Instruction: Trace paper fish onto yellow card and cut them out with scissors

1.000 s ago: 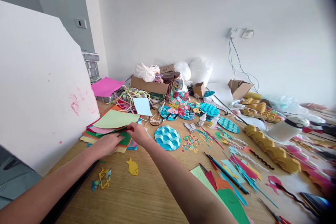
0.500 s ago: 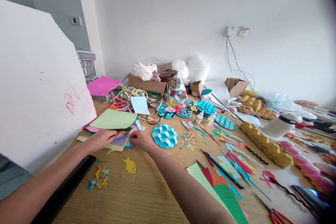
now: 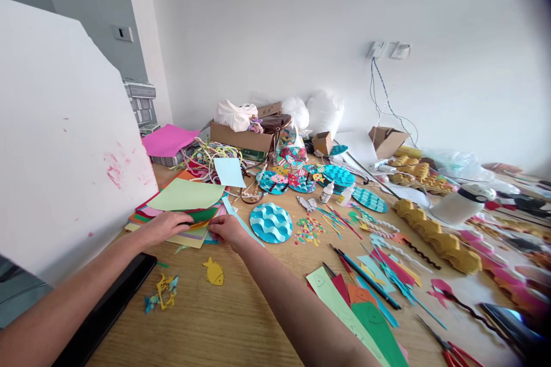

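Observation:
At the left of the table lies a stack of coloured paper [image 3: 187, 194], a light green sheet on top. My left hand [image 3: 166, 228] is at its front edge, fingers closed on the upper sheets, which are slightly lifted. My right hand [image 3: 227, 229] is at the stack's right corner, its fingertips pinched against the sheets' edges. A yellow paper fish [image 3: 213, 272] lies in front of the stack. Right of my right hand rests a blue disc with pale wave strips [image 3: 271, 222].
A white board [image 3: 69, 143] stands at the left, above a black tray-like object [image 3: 112, 304]. Yellow scraps [image 3: 166, 291] lie near the front. To the right are glue bottles [image 3: 326, 192], confetti [image 3: 309, 231], pens [image 3: 365, 275], cut paper fish and red-handled scissors [image 3: 450, 350].
My right hand has moved slightly left along the stack's edge. The purple sheet is now mostly covered, more green shows between the layers, and a long light blue strip shows beside the disc.

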`<state>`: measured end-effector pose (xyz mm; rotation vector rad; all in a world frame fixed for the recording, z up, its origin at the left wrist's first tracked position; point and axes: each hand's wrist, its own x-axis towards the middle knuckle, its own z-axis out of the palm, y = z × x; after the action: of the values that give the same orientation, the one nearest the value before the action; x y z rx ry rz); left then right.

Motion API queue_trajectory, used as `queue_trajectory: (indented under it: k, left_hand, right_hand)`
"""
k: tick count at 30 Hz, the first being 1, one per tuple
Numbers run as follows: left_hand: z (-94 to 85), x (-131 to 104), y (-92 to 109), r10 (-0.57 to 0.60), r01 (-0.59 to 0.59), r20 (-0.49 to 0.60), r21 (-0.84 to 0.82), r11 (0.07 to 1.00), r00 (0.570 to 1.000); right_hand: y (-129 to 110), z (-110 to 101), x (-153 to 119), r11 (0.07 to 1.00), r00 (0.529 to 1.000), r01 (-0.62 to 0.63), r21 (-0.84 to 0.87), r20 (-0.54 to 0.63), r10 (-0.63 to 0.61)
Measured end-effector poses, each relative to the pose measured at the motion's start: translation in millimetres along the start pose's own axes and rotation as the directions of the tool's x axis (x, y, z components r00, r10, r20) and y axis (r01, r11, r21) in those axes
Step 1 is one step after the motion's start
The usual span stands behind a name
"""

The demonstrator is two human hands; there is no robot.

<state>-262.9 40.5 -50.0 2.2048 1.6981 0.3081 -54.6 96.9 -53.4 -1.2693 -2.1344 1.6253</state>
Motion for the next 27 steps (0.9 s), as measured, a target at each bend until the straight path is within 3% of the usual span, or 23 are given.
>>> queue_trajectory:
  k: [10,18,22,27]
  left_hand:
    - [6.7,2.7,6.9,-0.143,0.145,-0.064,0.042,0.988,0.988]
    - [-3.5,2.1,9.5,-0.356,0.353,-0.149,-0.044,0.934,0.923]
    - [-2.4,1.3,12.5,-0.41,0.398,-0.174,-0.101,0.912,0.895]
    - [-2.2,0.4,15.4,-0.427,0.406,-0.191,-0.143,0.903,0.884]
  right_hand:
    - [-4.9,-1.1,-0.1,0.987,0.998,-0.066,0.144,0.014,0.065]
    - [-1.6,2.5,11.4,0.976,0.994,-0.095,0.196,-0.04,0.104]
    - [-0.6,6.1,15.8,0.98,0.995,-0.07,0.188,-0.051,0.081]
    - [3.2,8.4,20.8,0.991,0.999,-0.032,0.129,0.019,0.03]
